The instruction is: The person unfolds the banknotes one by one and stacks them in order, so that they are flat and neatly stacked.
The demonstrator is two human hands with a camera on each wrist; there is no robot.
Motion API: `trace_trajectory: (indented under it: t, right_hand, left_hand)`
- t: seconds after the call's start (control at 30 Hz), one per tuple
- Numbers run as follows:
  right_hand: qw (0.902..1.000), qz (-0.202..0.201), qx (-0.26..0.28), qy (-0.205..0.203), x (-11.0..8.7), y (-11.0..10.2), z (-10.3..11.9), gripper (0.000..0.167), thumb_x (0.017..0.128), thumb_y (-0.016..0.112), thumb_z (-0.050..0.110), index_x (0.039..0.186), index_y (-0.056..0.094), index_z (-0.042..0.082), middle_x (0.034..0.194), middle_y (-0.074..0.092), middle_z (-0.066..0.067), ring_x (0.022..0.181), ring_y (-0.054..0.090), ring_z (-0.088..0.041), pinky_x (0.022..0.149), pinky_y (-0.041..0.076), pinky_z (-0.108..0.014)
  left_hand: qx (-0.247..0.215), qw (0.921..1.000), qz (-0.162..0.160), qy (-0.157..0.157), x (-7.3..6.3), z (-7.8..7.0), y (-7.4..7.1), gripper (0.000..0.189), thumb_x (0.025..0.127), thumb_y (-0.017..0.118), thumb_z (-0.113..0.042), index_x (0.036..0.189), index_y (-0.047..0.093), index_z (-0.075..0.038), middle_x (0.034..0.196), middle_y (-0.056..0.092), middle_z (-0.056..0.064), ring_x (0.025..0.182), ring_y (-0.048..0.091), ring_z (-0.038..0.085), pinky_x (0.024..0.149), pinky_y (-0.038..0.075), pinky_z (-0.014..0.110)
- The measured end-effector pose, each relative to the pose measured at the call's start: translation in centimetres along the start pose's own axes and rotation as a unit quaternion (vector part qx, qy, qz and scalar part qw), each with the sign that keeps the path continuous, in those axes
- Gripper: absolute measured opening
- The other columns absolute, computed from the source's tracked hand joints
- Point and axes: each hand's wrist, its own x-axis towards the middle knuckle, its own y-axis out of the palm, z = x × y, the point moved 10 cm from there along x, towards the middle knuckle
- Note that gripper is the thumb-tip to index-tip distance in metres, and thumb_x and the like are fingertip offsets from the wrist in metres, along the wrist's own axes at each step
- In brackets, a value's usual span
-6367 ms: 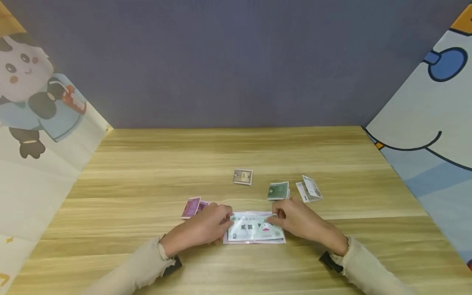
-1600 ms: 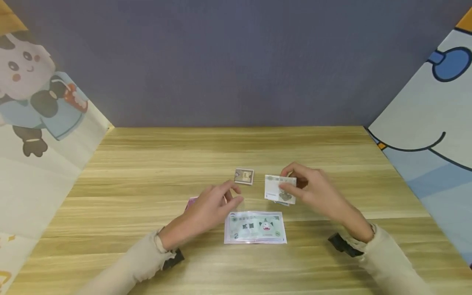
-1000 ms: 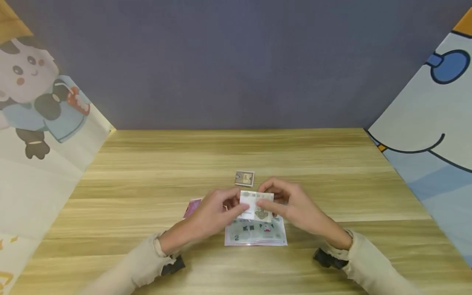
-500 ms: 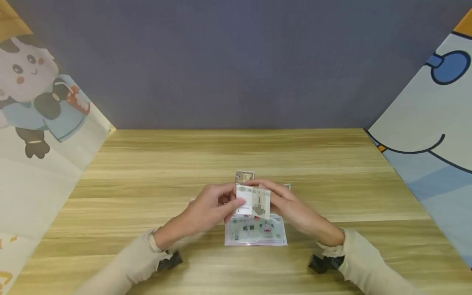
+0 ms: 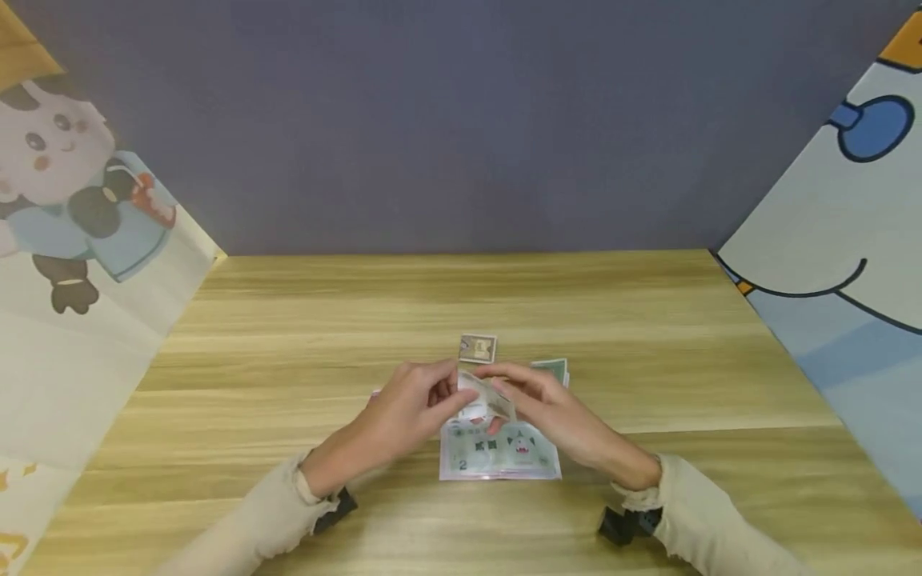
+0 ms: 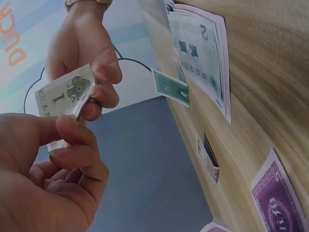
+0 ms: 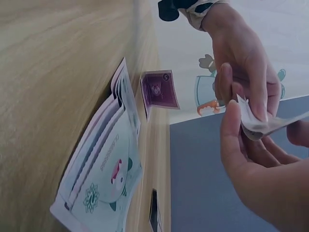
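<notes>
Banknote (image 5: pixel 472 412) hung bent above the bench (image 5: pixel 302 328)

In the head view, the left hand (image 5: pixel 406 406) pinched one end of this pale note while the right hand (image 5: pixel 553 410) held the other; the two-ended hold probably kept light, springy paper from folding over. Beneath, on the near side, lay a stack of notes (image 5: pixel 504 464), its central spot likely leaving it within easy reach of both hands. Farther off rested a brown folded note (image 5: pixel 479 349) and, partly covered by the right hand, a green folded note (image 5: pixel 553 368); their separate places seemed to keep folded paper from mixing with flat.

In the left wrist view, the left thumb and fingers closed narrowly on the banknote's edge, and the right fingers curled at its opposite end. A purple note (image 6: pixel 279 200) lay on the bench, low in that view.

In the right wrist view, the banknote bowed between the hands, presumably from a crease and uneven pressure. The stack's layers gaped along one edge, perhaps because the sheets would not lie fully flat.
</notes>
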Motion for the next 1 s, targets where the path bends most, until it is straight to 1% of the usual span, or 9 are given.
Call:
trace_trajectory:
  t: [0.13, 0.23, 0.33, 0.37, 0.47, 0.6, 0.7, 0.83, 1.0]
  right_hand:
    - [0.9996, 0.018, -0.021, -0.010, 0.1, 0.1, 0.1, 0.042, 0.109, 0.041, 0.023, 0.145, 0.046, 0.001, 0.133, 0.057, -0.020, 0.091, 0.066, -0.044, 0.091, 0.055, -0.048]
    - [0.9991, 0.002, -0.041, -0.013, -0.1, -0.4, 0.1, 0.041, 0.108, 0.044, 0.022, 0.144, 0.048, 0.002, 0.133, 0.057, -0.017, 0.103, 0.064, -0.039, 0.092, 0.055, -0.047]
    - [0.9979, -0.024, -0.055, -0.022, -0.4, -1.3, 0.1, 0.034, 0.105, 0.050, 0.019, 0.136, 0.054, 0.004, 0.129, 0.059, -0.015, 0.106, 0.064, -0.031, 0.088, 0.057, -0.043]
    - [0.9973, -0.033, -0.059, -0.028, -0.5, -1.7, 0.2, 0.031, 0.104, 0.053, 0.017, 0.132, 0.057, 0.004, 0.125, 0.060, -0.015, 0.104, 0.064, -0.027, 0.087, 0.057, -0.040]
    - [0.9954, -0.046, -0.063, -0.056, -0.9, -2.4, 0.7, 0.021, 0.102, 0.056, 0.010, 0.120, 0.061, 0.001, 0.112, 0.062, -0.017, 0.094, 0.065, -0.026, 0.082, 0.058, -0.039]
    - [0.9921, -0.066, -0.075, -0.075, -1.6, -3.3, 1.5, 0.011, 0.100, 0.059, 0.007, 0.107, 0.063, 0.000, 0.102, 0.063, -0.015, 0.087, 0.065, -0.023, 0.079, 0.059, -0.037]
    - [0.9893, -0.087, -0.092, -0.072, -2.3, -4.0, 1.8, 0.008, 0.098, 0.062, 0.007, 0.102, 0.065, 0.001, 0.098, 0.064, -0.013, 0.083, 0.065, -0.022, 0.077, 0.059, -0.036]
    - [0.9850, -0.109, -0.117, -0.065, -3.2, -4.7, 2.1, 0.006, 0.096, 0.065, 0.007, 0.099, 0.066, 0.003, 0.092, 0.065, -0.013, 0.079, 0.065, -0.023, 0.072, 0.058, -0.035]
    - [0.9803, -0.128, -0.145, -0.040, -3.9, -5.5, 1.9, 0.007, 0.095, 0.067, 0.011, 0.097, 0.067, 0.005, 0.086, 0.066, -0.011, 0.073, 0.065, -0.024, 0.067, 0.058, -0.035]
  left_hand:
    - [-0.007, 0.9999, -0.004, -0.010, -0.4, 0.3, -0.2, 0.024, 0.095, 0.070, -0.018, 0.076, 0.056, -0.013, 0.064, 0.055, -0.008, 0.054, 0.048, 0.002, 0.046, 0.046, 0.020]
    - [-0.018, 0.9995, 0.001, -0.027, -0.6, 0.6, -0.2, 0.022, 0.095, 0.069, -0.021, 0.077, 0.058, -0.013, 0.066, 0.056, -0.008, 0.056, 0.050, 0.003, 0.048, 0.048, 0.021]
    - [-0.035, 0.9982, 0.007, -0.049, -0.9, 1.0, -0.3, 0.020, 0.095, 0.069, -0.021, 0.079, 0.061, -0.012, 0.068, 0.059, -0.004, 0.059, 0.052, 0.006, 0.051, 0.050, 0.022]
    - [-0.039, 0.9978, 0.008, -0.054, -0.9, 1.1, -0.4, 0.019, 0.095, 0.068, -0.021, 0.080, 0.061, -0.012, 0.068, 0.059, -0.003, 0.059, 0.052, 0.006, 0.051, 0.050, 0.023]
    - [-0.044, 0.9969, 0.012, -0.064, -1.0, 1.3, -0.5, 0.018, 0.095, 0.069, -0.021, 0.081, 0.061, -0.013, 0.069, 0.061, -0.001, 0.059, 0.053, 0.008, 0.051, 0.050, 0.023]
    - [-0.046, 0.9965, 0.009, -0.069, -1.1, 1.3, -0.8, 0.018, 0.095, 0.069, -0.021, 0.080, 0.060, -0.014, 0.068, 0.059, -0.004, 0.058, 0.052, 0.008, 0.050, 0.049, 0.024]
    - [-0.049, 0.9961, 0.009, -0.073, -1.2, 1.4, -1.0, 0.019, 0.095, 0.068, -0.019, 0.080, 0.060, -0.014, 0.068, 0.057, -0.006, 0.058, 0.052, 0.009, 0.050, 0.048, 0.024]
    - [-0.059, 0.9946, 0.020, -0.083, -1.4, 1.5, -0.9, 0.017, 0.096, 0.067, -0.017, 0.080, 0.060, -0.014, 0.067, 0.056, -0.006, 0.057, 0.050, 0.008, 0.048, 0.045, 0.022]
    - [-0.078, 0.9921, 0.032, -0.093, -1.8, 1.6, -0.9, 0.018, 0.100, 0.060, -0.013, 0.081, 0.059, -0.012, 0.065, 0.055, -0.001, 0.052, 0.046, 0.007, 0.042, 0.038, 0.019]
